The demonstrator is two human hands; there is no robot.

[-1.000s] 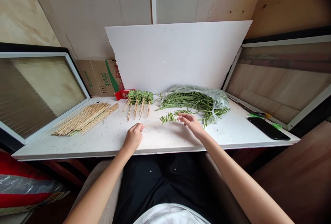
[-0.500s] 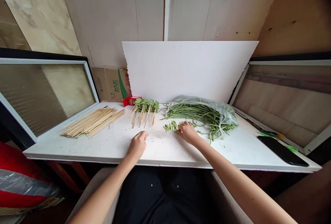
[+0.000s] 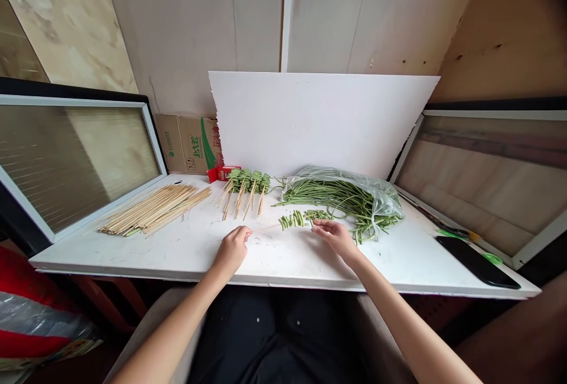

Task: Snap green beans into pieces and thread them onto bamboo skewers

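Observation:
My left hand (image 3: 233, 248) is closed on the blunt end of a thin bamboo skewer (image 3: 267, 228), held nearly level above the table. Several short green bean pieces (image 3: 291, 219) are threaded side by side along its far part. Just past the skewer's tip is my right hand (image 3: 334, 236), its fingers stretched out and slightly apart, with nothing visible between them. Behind those fingers lies a small pile of cut bean pieces (image 3: 318, 214). Further back, finished bean skewers (image 3: 248, 182) are stacked with their bare sticks pointing toward me.
Loose bamboo skewers (image 3: 153, 210) lie at the left of the white table (image 3: 266, 263). A clear plastic bag (image 3: 385, 195) of long green beans (image 3: 332, 192) rests at the back right. A black phone (image 3: 478, 261) and scissors (image 3: 447, 227) are at the right edge. A cardboard box (image 3: 188, 145) stands behind.
My right hand has moved slightly right, off the threaded bean pieces, and its fingers have loosened. My left hand keeps its hold on the skewer. The view has shifted slightly.

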